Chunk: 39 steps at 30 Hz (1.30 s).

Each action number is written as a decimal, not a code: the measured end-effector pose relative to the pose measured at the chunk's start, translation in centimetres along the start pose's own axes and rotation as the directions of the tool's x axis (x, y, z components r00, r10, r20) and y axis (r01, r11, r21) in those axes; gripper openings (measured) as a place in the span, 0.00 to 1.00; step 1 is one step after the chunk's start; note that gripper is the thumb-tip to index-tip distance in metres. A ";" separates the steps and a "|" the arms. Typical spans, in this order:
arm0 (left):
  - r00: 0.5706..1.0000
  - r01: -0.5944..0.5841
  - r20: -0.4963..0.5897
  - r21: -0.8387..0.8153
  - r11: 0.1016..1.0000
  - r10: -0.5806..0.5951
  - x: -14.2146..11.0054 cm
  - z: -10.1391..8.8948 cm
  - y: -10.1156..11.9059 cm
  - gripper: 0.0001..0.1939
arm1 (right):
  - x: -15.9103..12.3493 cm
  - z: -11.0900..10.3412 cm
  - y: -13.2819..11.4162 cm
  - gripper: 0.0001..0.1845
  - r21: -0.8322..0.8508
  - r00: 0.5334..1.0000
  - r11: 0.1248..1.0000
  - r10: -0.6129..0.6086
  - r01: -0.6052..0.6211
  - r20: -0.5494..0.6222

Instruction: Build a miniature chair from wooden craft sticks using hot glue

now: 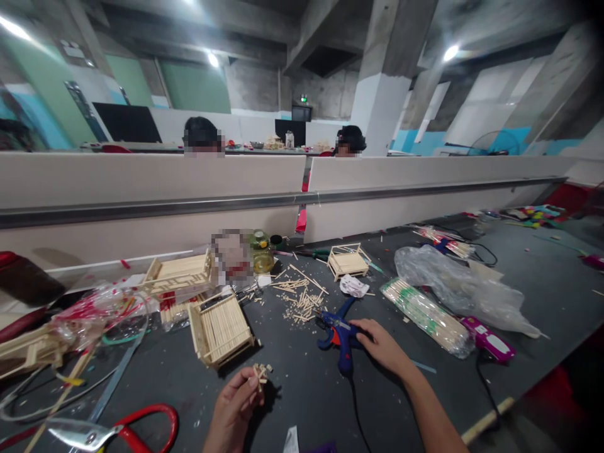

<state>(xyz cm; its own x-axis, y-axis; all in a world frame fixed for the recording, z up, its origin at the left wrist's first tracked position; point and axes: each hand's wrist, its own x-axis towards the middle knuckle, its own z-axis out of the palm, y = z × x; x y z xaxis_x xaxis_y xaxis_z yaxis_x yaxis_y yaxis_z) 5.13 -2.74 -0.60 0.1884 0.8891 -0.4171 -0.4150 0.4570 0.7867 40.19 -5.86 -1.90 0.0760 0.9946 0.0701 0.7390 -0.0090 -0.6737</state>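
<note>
My left hand (pixel 236 396), low in the middle of the head view, pinches a small cluster of short wooden sticks (pixel 261 375) between thumb and fingers. Farther right, my right hand (pixel 382 343) has its thumb and forefinger on the rear of a blue glue gun (pixel 346 352), which lies on its side on the dark table. The other fingers are mostly out of sight. Beyond the gun's nozzle is a pile of cut stick pieces (pixel 304 305). A small wooden model bed (pixel 224 330) made of sticks stands up and left of my left hand.
Red-handled scissors (pixel 148 412) lie front left. More stick models (pixel 179 274) (pixel 348 261) stand farther back. At right are a bag of sticks (pixel 427 314), clear plastic (pixel 462 289) and a purple glue gun (pixel 488 340). Two people sit behind the white partition (pixel 141 179).
</note>
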 end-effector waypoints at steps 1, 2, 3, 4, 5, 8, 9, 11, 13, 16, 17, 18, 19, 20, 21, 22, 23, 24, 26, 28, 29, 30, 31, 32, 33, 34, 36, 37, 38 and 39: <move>1.000 0.000 0.003 0.002 1.000 0.000 0.0 0.0 -0.1 0.18 | 0.0 0.1 0.2 0.20 0.049 1.000 0.999 0.011 -0.011 -0.008; 1.000 -0.003 0.006 0.006 1.000 0.003 0.1 -0.1 -0.1 0.18 | 0.0 0.2 0.4 0.20 0.094 1.000 0.995 0.026 -0.025 -0.012; 1.000 -0.009 0.009 0.011 1.000 0.009 0.1 -0.1 -0.2 0.18 | 0.0 0.4 0.5 0.20 0.132 0.999 0.990 0.044 -0.043 -0.010; 1.000 -0.017 0.010 0.017 1.000 0.017 0.1 -0.1 -0.3 0.18 | 0.1 0.5 0.7 0.21 0.160 0.998 0.985 0.062 -0.061 -0.004; 1.000 -0.024 0.012 0.024 0.999 0.024 0.2 -0.1 -0.3 0.17 | 0.2 0.6 0.7 0.21 0.177 0.997 0.981 0.079 -0.078 0.003; 0.999 -0.034 0.025 0.043 0.998 0.033 0.2 -0.1 -0.4 0.17 | 0.6 1.0 0.8 0.21 0.209 0.993 0.972 0.115 -0.109 -0.013; 0.999 -0.039 0.032 0.044 0.998 0.038 0.2 -0.1 -0.4 0.17 | 0.7 1.1 0.7 0.21 0.225 0.992 0.968 0.124 -0.113 -0.033; 0.998 -0.048 0.041 0.045 0.998 0.046 0.1 -0.1 -0.3 0.18 | 0.8 1.1 0.8 0.21 0.278 0.987 0.953 0.144 -0.119 -0.074; 0.998 -0.049 0.043 0.052 0.997 0.047 0.0 0.0 -0.3 0.17 | 0.7 0.7 1.1 0.23 0.353 0.979 0.928 0.170 -0.122 -0.108; 0.998 -0.043 0.047 0.067 0.997 0.040 -0.2 0.0 -0.3 0.17 | 0.7 -0.6 2.2 0.25 0.424 0.955 0.900 0.211 -0.106 -0.210; 0.998 -0.043 0.049 0.070 0.997 0.039 -0.2 0.0 -0.3 0.17 | 0.9 -1.2 2.8 0.25 0.419 0.941 0.903 0.219 -0.096 -0.258; 0.998 -0.044 0.052 0.074 0.996 0.040 -0.2 0.0 -0.4 0.17 | 1.1 -1.8 3.5 0.25 0.397 0.925 0.913 0.223 -0.088 -0.308; 0.997 -0.049 0.055 0.081 0.996 0.045 -0.1 -0.1 -0.5 0.17 | 1.4 -2.4 4.2 0.24 0.366 0.911 0.927 0.223 -0.087 -0.348; 0.997 -0.056 0.058 0.090 0.994 0.051 0.0 -0.2 -0.6 0.18 | 1.7 -2.9 5.0 0.24 0.328 0.900 0.940 0.218 -0.090 -0.378; 0.996 -0.068 0.057 0.102 0.992 0.063 0.1 -0.2 -0.7 0.18 | 2.1 -3.4 5.8 0.25 0.291 0.890 0.952 0.217 -0.101 -0.402; 0.995 -0.082 0.056 0.115 0.990 0.076 0.2 -0.3 -0.8 0.18 | 2.4 -3.8 6.5 0.25 0.266 0.883 0.957 0.220 -0.113 -0.415; 0.994 -0.095 0.059 0.129 0.987 0.088 0.2 -0.4 -0.9 0.18 | 2.8 -4.1 7.1 0.25 0.247 0.879 0.961 0.221 -0.123 -0.422; 0.993 -0.106 0.064 0.141 0.984 0.098 0.3 -0.5 -1.0 0.18 | 3.1 -4.2 7.7 0.24 0.233 0.878 0.963 0.223 -0.133 -0.423; 0.991 -0.118 0.078 0.159 0.980 0.107 0.3 -0.6 -1.2 0.18 | 3.7 -4.3 8.6 0.23 0.210 0.884 0.967 0.222 -0.145 -0.411; 0.990 -0.127 0.087 0.175 0.976 0.113 0.3 -0.7 -1.2 0.17 | 4.0 -4.2 9.1 0.22 0.182 0.893 0.971 0.218 -0.157 -0.393; 0.989 -0.135 0.086 0.182 0.974 0.121 0.3 -0.6 -1.2 0.17 | 4.1 -4.1 9.3 0.22 0.167 0.897 0.972 0.217 -0.164 -0.385; 0.988 -0.142 0.086 0.191 0.971 0.128 0.2 -0.6 -1.1 0.17 | 4.1 -4.1 9.5 0.21 0.152 0.900 0.973 0.217 -0.171 -0.378; 0.987 -0.150 0.086 0.201 0.968 0.135 0.2 -0.6 -1.1 0.17 | 4.1 -4.0 9.6 0.21 0.138 0.902 0.974 0.218 -0.178 -0.373; 0.986 -0.157 0.087 0.211 0.965 0.141 0.2 -0.6 -1.1 0.17 | 4.1 -4.0 9.7 0.21 0.124 0.904 0.975 0.219 -0.186 -0.368; 0.985 -0.162 0.089 0.220 0.962 0.146 0.2 -0.6 -1.1 0.17 | 4.1 -4.0 9.8 0.20 0.112 0.905 0.975 0.220 -0.192 -0.363; 0.985 -0.164 0.090 0.226 0.960 0.147 0.2 -0.6 -1.1 0.17 | 4.0 -3.9 9.9 0.20 0.101 0.907 0.975 0.220 -0.197 -0.359; 0.986 -0.160 0.091 0.233 0.959 0.142 0.2 -0.6 -1.1 0.17 | 3.9 -3.9 10.0 0.20 0.083 0.910 0.976 0.216 -0.199 -0.354; 0.986 -0.156 0.090 0.231 0.960 0.139 0.2 -0.5 -1.1 0.18 | 3.9 -3.9 10.0 0.21 0.077 0.912 0.977 0.212 -0.197 -0.352; 0.987 -0.155 0.087 0.226 0.962 0.139 0.2 -0.5 -1.1 0.18 | 3.9 -3.8 10.0 0.21 0.074 0.913 0.978 0.208 -0.195 -0.351; 0.986 -0.156 0.085 0.221 0.963 0.140 0.2 -0.4 -1.0 0.18 | 3.9 -3.8 10.0 0.22 0.073 0.914 0.979 0.205 -0.191 -0.351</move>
<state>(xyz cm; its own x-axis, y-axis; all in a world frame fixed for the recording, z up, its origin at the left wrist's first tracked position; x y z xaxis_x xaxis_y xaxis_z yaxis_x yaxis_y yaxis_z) 5.19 -3.02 -1.70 0.2031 0.9433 -0.2625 -0.2320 0.3068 0.9231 50.43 -2.49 -5.51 0.4553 0.8711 0.1842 0.6602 -0.1915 -0.7263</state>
